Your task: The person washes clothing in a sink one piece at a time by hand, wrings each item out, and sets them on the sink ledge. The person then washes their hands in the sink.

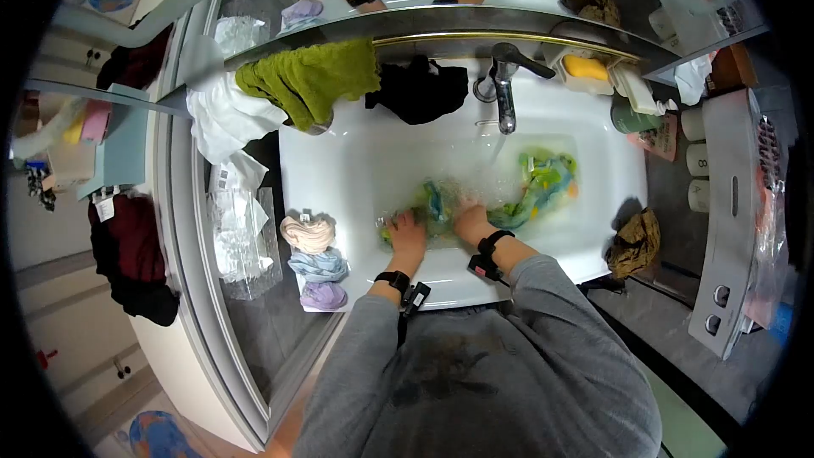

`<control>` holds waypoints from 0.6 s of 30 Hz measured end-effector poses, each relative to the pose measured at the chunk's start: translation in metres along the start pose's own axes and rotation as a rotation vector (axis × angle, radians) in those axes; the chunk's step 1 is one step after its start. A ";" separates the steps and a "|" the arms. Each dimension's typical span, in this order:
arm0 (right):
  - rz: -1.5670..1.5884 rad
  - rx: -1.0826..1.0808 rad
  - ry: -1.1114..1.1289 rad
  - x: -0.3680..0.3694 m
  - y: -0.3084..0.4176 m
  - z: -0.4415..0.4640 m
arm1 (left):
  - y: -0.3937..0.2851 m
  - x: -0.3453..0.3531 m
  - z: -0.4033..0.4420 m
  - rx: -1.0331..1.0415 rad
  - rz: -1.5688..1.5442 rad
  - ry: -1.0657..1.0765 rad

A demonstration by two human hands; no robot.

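A long green, blue and yellow patterned cloth [547, 182] lies wet in the white sink [339, 170], partly under shallow cloudy water. Its bunched part sits between my two hands. On the left end of that bunch, my left hand [405, 233] has its fingers curled onto the fabric. My right hand [472, 219] is closed on the cloth in the splashing water, its fingertips blurred and partly hidden. The rest of the cloth curves away to the right of this hand. Above it, the faucet [504, 89] appears to be running a thin stream.
A green towel [309, 80] and a black cloth [418, 92] hang over the back rim. Small folded pink [307, 233], blue [319, 265] and purple [323, 295] cloths line the left rim. A brown crumpled item [634, 244] sits at right, below a green bottle [634, 116].
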State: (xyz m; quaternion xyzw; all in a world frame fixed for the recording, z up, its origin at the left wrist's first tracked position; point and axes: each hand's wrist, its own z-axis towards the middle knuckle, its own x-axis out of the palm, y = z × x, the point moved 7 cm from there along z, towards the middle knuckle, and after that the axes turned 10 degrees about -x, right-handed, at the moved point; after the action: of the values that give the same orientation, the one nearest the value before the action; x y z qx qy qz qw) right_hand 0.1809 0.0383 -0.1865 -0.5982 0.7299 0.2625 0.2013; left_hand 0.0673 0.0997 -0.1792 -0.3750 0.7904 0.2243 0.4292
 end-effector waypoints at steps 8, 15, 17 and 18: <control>0.371 -0.319 -0.694 -0.073 -0.057 -0.091 | 0.052 -0.047 0.011 0.212 -0.403 -0.107; 0.266 -0.370 -0.810 -0.166 -0.088 -0.245 | 0.022 -0.273 -0.082 0.508 -0.469 -0.410; 0.170 -0.433 -0.896 -0.199 -0.089 -0.299 | 0.012 -0.323 -0.112 0.519 -0.435 -0.478; 0.128 -0.446 -0.934 -0.217 -0.085 -0.330 | 0.007 -0.346 -0.128 0.543 -0.417 -0.536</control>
State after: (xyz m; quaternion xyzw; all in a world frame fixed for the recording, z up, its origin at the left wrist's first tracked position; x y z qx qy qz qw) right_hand 0.3149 -0.0135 0.1907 -0.3999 0.5238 0.6621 0.3567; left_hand 0.1172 0.1561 0.1820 -0.3287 0.5888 0.0063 0.7384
